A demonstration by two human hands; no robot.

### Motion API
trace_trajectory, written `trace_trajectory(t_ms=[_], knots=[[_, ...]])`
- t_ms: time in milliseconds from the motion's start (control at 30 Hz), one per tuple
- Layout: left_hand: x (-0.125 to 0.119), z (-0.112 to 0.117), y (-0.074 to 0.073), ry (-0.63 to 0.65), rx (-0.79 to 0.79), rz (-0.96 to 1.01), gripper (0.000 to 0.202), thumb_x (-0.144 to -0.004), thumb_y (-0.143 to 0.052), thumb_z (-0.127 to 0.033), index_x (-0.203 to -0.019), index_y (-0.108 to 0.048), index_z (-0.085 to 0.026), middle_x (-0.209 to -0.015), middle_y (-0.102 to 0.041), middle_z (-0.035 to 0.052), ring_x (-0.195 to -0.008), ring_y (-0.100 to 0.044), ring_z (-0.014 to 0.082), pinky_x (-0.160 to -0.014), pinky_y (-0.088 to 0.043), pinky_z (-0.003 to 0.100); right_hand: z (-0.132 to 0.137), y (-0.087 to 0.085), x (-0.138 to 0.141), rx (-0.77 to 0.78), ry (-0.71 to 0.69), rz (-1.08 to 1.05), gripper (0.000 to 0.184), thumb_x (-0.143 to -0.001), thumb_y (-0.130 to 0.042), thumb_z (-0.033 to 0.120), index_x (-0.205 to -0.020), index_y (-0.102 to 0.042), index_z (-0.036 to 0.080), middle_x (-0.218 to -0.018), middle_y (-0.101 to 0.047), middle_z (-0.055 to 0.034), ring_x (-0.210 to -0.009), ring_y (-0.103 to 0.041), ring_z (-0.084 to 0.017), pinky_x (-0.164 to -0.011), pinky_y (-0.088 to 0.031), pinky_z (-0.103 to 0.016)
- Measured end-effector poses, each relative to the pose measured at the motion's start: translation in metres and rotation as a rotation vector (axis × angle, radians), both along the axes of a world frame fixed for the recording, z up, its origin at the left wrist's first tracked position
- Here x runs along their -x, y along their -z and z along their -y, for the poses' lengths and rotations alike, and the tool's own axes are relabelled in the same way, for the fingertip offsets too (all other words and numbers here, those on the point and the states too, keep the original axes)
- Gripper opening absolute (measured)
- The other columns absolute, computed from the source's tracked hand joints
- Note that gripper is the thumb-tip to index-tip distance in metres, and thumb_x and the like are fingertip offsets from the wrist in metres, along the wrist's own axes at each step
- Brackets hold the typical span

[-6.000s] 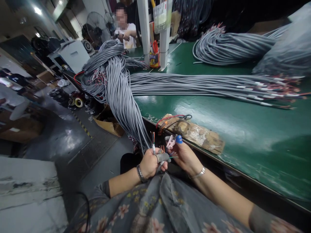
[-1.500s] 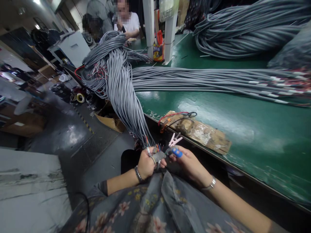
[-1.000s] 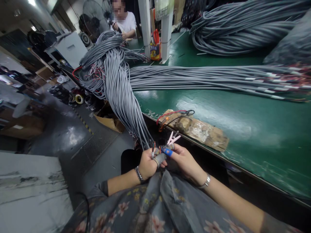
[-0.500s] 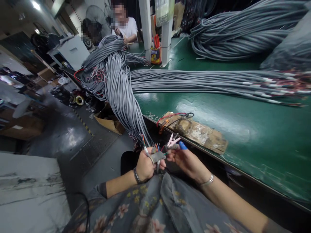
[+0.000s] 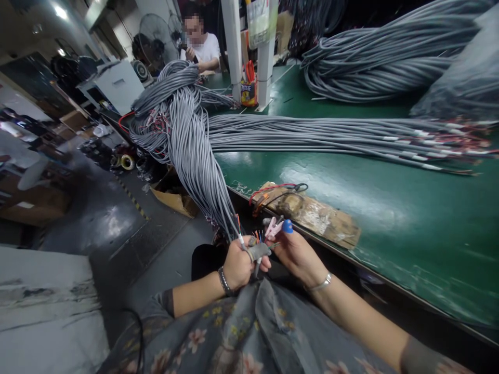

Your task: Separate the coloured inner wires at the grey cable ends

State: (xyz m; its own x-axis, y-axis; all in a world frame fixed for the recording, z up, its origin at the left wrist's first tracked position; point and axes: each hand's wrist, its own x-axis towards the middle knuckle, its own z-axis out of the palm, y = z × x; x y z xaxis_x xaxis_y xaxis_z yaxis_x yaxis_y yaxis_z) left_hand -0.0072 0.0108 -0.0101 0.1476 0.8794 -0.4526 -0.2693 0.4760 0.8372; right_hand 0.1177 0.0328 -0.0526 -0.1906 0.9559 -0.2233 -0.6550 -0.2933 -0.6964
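Note:
My left hand (image 5: 239,264) is closed around the end of a grey cable (image 5: 242,242), whose thin coloured wires (image 5: 258,237) fan out above the fingers. Grey wrapping covers part of that hand's fingers. Close to its right, my right hand (image 5: 297,255) pinches a small pale pink clip (image 5: 274,228), with a blue cover (image 5: 287,226) on one fingertip. The clip is beside the wire tips; whether it touches them I cannot tell. A thick bundle of grey cables (image 5: 195,140) hangs over the bench edge down toward my left hand.
On the green bench (image 5: 409,208) lies a worn wooden board (image 5: 312,215) with red and black leads. More grey cables (image 5: 312,134) stretch across behind it, and a large coil (image 5: 374,62) sits at the back. A co-worker (image 5: 202,47) sits beyond. An open carton (image 5: 173,200) stands on the floor.
My right hand has tilted, and the pink clip has turned, its jaws now nearer the wires. My left hand has shifted slightly right with the cable.

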Motion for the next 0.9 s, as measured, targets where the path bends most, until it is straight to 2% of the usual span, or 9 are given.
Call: trace_trajectory(t_ms=[233, 433, 600, 767, 900], knots=[[0.002, 0.000, 0.003, 0.035, -0.032, -0.055, 0.044, -0.050, -0.078, -0.052, -0.054, -0.055, -0.015, -0.038, -0.055, 0.0002, -0.033, -0.048, 0.0090, -0.034, -0.033, 0.018, -0.002, 0.004, 0.001, 0.031, 0.028, -0.009, 0.041, -0.067, -0.070, 0.060, -0.068, -0.067, 0.019, -0.062, -0.062, 0.0000, -0.059, -0.053, -0.014, -0.061, -0.045, -0.030], [0.003, 0.001, 0.005, 0.064, -0.065, -0.098, 0.042, -0.053, -0.077, -0.051, -0.054, -0.055, -0.015, -0.041, -0.057, 0.0005, -0.034, -0.048, 0.0083, -0.036, -0.036, 0.019, -0.001, -0.001, 0.001, 0.081, 0.020, -0.030, 0.043, -0.063, -0.073, 0.062, -0.073, -0.070, 0.020, -0.061, -0.062, 0.0009, -0.055, -0.052, -0.013, -0.055, -0.045, -0.027], [0.008, 0.005, 0.005, 0.074, -0.097, -0.103, 0.042, -0.056, -0.077, -0.051, -0.056, -0.056, -0.015, -0.043, -0.058, 0.0011, -0.036, -0.050, 0.0094, -0.039, -0.038, 0.020, 0.000, -0.008, -0.001, 0.119, 0.001, -0.074, 0.044, -0.056, -0.077, 0.061, -0.073, -0.071, 0.021, -0.068, -0.067, -0.0001, -0.060, -0.056, -0.012, -0.057, -0.048, -0.024], [0.014, 0.011, 0.006, 0.105, -0.109, -0.106, 0.041, -0.059, -0.076, -0.051, -0.056, -0.057, -0.014, -0.046, -0.060, 0.0021, -0.038, -0.052, 0.0099, -0.041, -0.040, 0.021, 0.002, -0.011, -0.003, 0.103, 0.032, -0.028, 0.036, -0.060, -0.079, 0.052, -0.076, -0.071, 0.021, -0.067, -0.064, 0.0007, -0.059, -0.054, -0.011, -0.055, -0.048, -0.022], [0.013, 0.010, 0.007, 0.047, -0.094, -0.090, 0.039, -0.058, -0.077, -0.048, -0.058, -0.057, -0.014, -0.044, -0.059, 0.0014, -0.037, -0.051, 0.0099, -0.039, -0.038, 0.020, 0.003, -0.010, -0.004, 0.065, 0.029, 0.013, 0.035, -0.064, -0.077, 0.052, -0.078, -0.071, 0.020, -0.067, -0.062, 0.0007, -0.057, -0.049, -0.011, -0.053, -0.045, -0.023]])
